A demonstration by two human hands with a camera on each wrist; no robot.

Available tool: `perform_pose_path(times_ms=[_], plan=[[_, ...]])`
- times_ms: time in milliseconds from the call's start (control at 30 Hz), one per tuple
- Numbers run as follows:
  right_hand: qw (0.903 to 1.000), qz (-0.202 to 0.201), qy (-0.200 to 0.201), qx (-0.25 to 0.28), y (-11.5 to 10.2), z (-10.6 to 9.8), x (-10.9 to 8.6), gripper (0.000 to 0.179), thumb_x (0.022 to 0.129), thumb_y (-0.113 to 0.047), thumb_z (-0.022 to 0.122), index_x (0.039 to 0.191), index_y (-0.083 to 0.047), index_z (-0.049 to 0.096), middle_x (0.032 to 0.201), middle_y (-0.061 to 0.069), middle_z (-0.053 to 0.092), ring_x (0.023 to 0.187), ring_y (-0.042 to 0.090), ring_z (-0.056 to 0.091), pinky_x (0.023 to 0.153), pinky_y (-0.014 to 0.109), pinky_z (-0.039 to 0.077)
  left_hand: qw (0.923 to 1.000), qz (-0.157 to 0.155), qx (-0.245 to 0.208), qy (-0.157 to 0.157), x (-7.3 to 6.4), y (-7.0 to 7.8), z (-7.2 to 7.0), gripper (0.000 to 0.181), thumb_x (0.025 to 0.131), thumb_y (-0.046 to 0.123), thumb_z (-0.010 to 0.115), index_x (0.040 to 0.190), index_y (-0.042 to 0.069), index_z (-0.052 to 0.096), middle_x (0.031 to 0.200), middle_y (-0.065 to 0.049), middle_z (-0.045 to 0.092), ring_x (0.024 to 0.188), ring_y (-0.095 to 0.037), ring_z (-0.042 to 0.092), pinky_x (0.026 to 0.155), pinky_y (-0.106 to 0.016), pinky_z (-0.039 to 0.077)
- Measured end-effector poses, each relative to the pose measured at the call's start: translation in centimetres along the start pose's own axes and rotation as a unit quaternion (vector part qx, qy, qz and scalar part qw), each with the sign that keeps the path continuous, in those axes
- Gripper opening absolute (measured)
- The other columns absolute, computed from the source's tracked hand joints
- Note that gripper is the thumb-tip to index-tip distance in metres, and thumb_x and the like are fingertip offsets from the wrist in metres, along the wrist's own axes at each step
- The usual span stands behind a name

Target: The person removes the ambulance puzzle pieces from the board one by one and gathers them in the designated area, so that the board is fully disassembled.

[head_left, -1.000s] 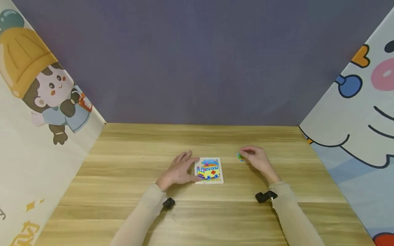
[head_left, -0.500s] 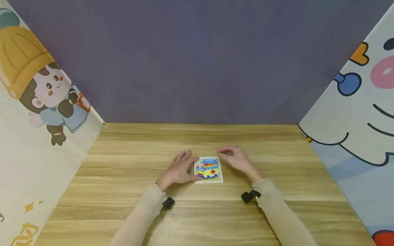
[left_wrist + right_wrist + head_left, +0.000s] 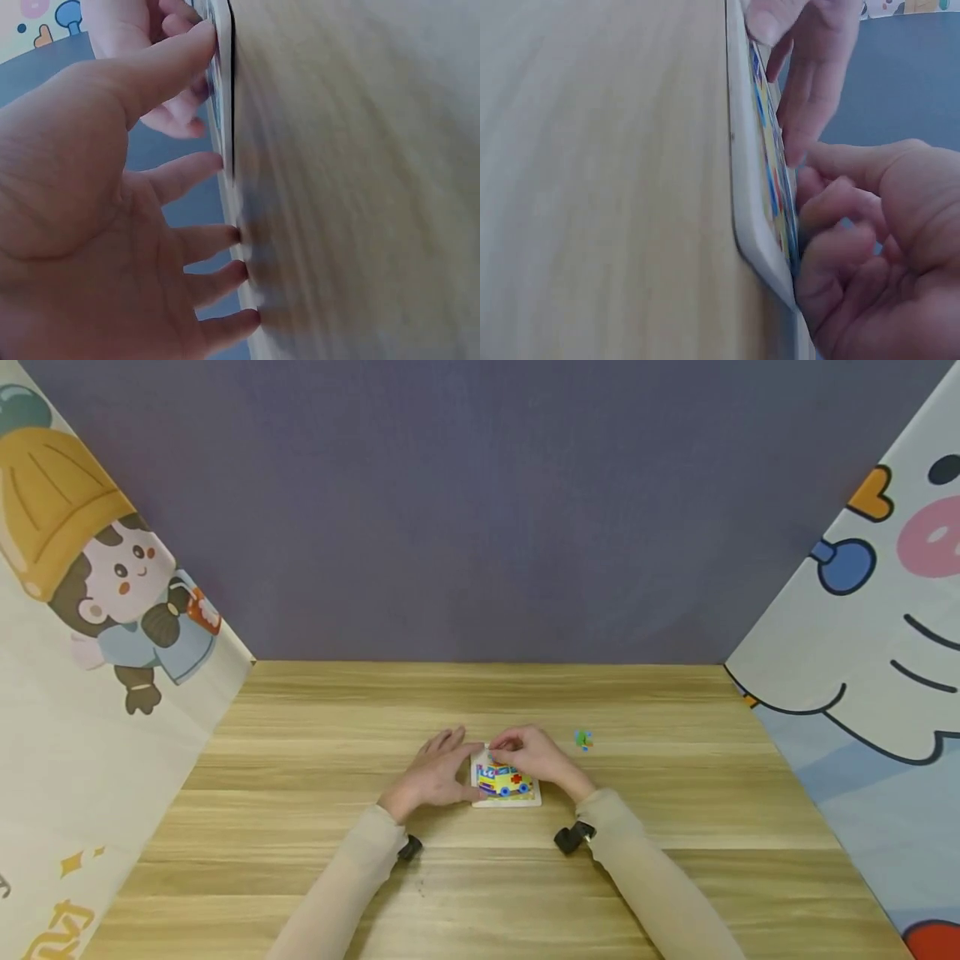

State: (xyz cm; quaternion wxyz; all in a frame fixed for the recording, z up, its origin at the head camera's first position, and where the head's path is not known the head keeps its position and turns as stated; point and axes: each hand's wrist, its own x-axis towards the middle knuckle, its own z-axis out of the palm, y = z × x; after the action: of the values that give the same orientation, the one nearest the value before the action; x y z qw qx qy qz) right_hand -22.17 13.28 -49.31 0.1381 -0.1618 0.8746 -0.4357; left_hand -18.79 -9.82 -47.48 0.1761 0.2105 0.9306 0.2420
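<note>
Spreading wide, my left hand (image 3: 431, 779) touches the square, round-cornered ambulance jigsaw (image 3: 504, 782) on the streaky wood-grain tabletop (image 3: 480, 885); my right hand (image 3: 536, 754) curls over it, whether pinching anything I cannot tell.

A wide tabletop with a light-brown, streaked wood grain (image 3: 750, 827) meets a plain, dark grey-blue upright wall (image 3: 480, 510) along its far edge. On the left, a cream-white panel (image 3: 45, 760) bears a printed cartoon figure in a mustard-yellow ribbed hat (image 3: 60, 502), with a small gold four-pointed star (image 3: 71, 865) below; on the right, a white and pale-blue panel (image 3: 810, 660) shows an orange heart (image 3: 873, 493), a black-outlined round blue shape (image 3: 847, 567) and a pink oval (image 3: 933, 539).
</note>
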Motion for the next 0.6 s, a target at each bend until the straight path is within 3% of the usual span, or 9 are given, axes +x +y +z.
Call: perform_pose_path(times_ms=[300, 433, 600], plan=[[0.9995, 0.002, -0.003, -0.032, -0.57, 0.51, 0.63, 0.017, 0.101, -0.024, 0.073, 0.111, -0.013, 0.081, 0.084, -0.002, 0.072, 0.067, 0.011, 0.059, 0.064, 0.025, 0.050, 0.9998, 0.001, 0.019, -0.002, 0.36, 0.59, -0.15, 0.077, 0.101, 0.053, 0.067, 0.165, 0.020, 0.041, 0.179, -0.016, 0.014, 0.165, -0.046, 0.011, 0.135, -0.063, 0.010], [0.9990, 0.010, -0.002, -0.044, -0.57, 0.53, 0.64, 0.014, 0.100, -0.025, 0.074, 0.107, -0.015, 0.081, 0.072, -0.004, 0.064, 0.060, 0.010, 0.052, 0.058, 0.024, 0.044, 0.9998, 0.011, 0.018, 0.000, 0.68, 0.59, -0.12, 0.078, 0.102, 0.052, 0.067, 0.165, 0.016, 0.040, 0.179, -0.017, 0.015, 0.164, -0.046, 0.013, 0.135, -0.062, 0.011], [0.9989, 0.016, -0.008, -0.043, -0.43, 0.44, 0.53, 0.014, 0.099, -0.027, 0.076, 0.106, -0.016, 0.080, 0.063, -0.005, 0.054, 0.054, 0.009, 0.047, 0.053, 0.022, 0.039, 0.9996, 0.026, 0.008, -0.001, 1.00, 0.17, -0.07, 0.078, 0.100, 0.050, 0.071, 0.165, 0.018, 0.042, 0.178, -0.020, 0.016, 0.164, -0.047, 0.012, 0.135, -0.063, 0.009]])
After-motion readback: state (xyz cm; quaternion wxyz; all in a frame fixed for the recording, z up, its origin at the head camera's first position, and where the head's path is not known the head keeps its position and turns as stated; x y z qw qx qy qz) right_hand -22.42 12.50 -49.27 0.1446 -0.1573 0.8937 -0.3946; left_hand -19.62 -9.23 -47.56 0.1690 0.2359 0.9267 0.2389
